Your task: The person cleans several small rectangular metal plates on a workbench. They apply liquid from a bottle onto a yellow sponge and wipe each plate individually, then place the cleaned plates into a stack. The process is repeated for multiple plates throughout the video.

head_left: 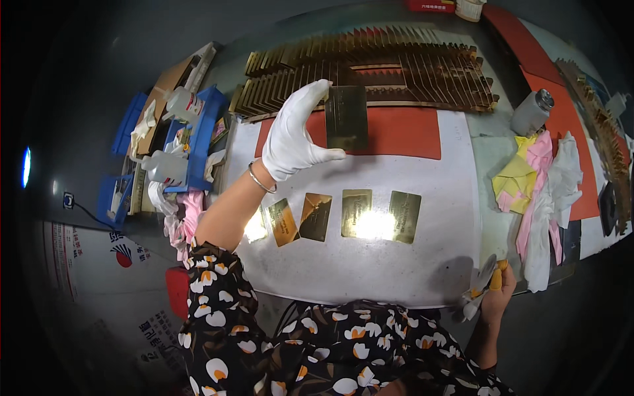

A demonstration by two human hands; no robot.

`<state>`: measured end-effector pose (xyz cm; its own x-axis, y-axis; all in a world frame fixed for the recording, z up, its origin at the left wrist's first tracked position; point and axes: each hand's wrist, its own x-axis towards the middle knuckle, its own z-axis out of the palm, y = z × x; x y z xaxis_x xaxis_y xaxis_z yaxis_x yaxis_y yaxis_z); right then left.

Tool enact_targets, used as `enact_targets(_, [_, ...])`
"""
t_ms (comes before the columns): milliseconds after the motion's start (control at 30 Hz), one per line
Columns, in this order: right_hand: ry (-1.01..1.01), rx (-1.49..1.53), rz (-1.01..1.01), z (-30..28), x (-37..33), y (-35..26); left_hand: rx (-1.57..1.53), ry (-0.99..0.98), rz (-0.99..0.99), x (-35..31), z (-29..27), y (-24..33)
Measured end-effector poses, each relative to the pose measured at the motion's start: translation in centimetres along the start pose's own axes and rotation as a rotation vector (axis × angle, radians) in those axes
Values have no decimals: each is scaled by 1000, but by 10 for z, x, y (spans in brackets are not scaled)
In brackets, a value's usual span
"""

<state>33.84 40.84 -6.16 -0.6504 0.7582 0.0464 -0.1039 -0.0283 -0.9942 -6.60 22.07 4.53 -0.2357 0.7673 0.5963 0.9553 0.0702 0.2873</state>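
Observation:
My left hand [295, 135], in a white glove, curves round the left side of a dark metal card [347, 119]. Its fingers meet the upper left corner and its thumb lies at the lower edge. The card is lifted, with a shadow beneath it. At the lower right is my right hand [500, 296], ungloved at the back. Yellow and greyish-white coverings show about its fingers; whether it grips anything is unclear. On the white sheet [370, 274] lie several gold-toned cards, among them a dark gold one [316, 216] and a shiny one [405, 216].
Behind the red mat [409, 135] stand slotted racks [370, 69] of upright cards. Blue trays [206, 138] with white bottles are at left. A grey bottle [532, 111] and crumpled yellow, pink and white cloths [538, 178] lie at right, near another rack [598, 132].

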Motion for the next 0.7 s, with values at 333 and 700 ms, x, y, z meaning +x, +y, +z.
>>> enact_targets(333, [10, -75, -11, 4, 3, -4, -28, 53, -42, -15, -3, 8])
enact_targets(700, [-29, -67, -2, 1, 3, -4, -85, 79, -19, -21, 9, 5])
